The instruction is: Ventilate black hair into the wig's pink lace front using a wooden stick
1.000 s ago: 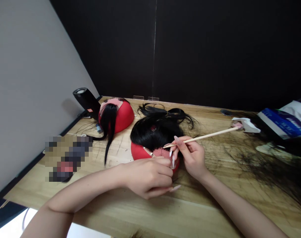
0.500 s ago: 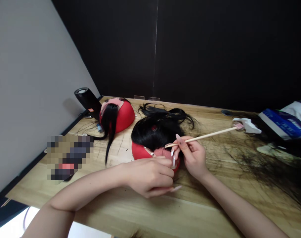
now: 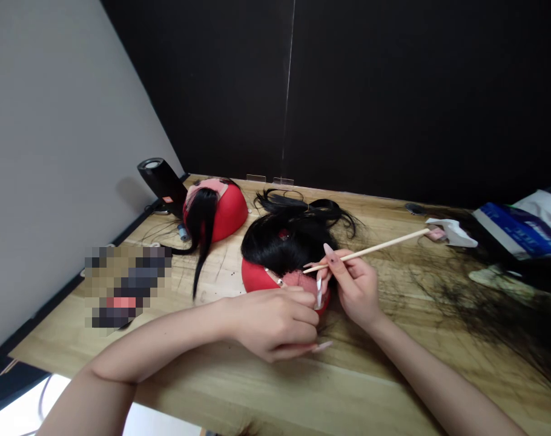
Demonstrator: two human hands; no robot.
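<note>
My right hand (image 3: 355,287) pinches a thin wooden-handled ventilating needle (image 3: 384,244) between thumb and fingers. Its near end points at a pink mesh patch (image 3: 298,278) on a red dome-shaped wig block (image 3: 255,275); the fine tip is too small to see. Long black hair (image 3: 284,239) covers the block's far side. My left hand (image 3: 278,324) is closed in front of the block, hiding its lower part. A few fine dark strands show beside the left fingers, but what they grip is hidden.
A second red wig block (image 3: 230,212) with black hair stands back left, beside a black cylindrical speaker (image 3: 161,184). Loose dark hair (image 3: 475,303) spreads along the right, near a blue-and-white packet (image 3: 521,227) and crumpled white paper (image 3: 459,235). A pixelated item (image 3: 130,284) lies left.
The needle's near end has shifted slightly down onto the pink mesh, and its far end a little left. The right fingers have moved slightly; my left hand has stayed nearly still.
</note>
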